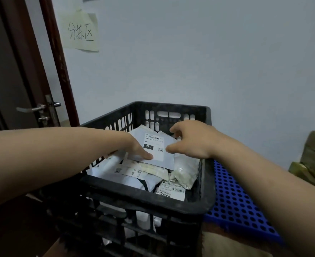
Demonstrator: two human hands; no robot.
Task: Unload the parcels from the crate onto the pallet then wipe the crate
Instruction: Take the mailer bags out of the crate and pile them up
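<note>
Forearms [41, 154] reached over the near rim of the crate [153, 196]. Left grip [138, 147] pinched the top parcel [153, 145] inside the crate. Right grip [191, 140] hovered open at its right edge. Pallet [236, 197] lay right.

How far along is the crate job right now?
Barely started. Done: nothing visible; no parcels on the seen part of the blue pallet. In hand: the left hand pinches the top parcel in the full crate, the right hand hovers above it. Left: all unloading, then wiping.
</note>
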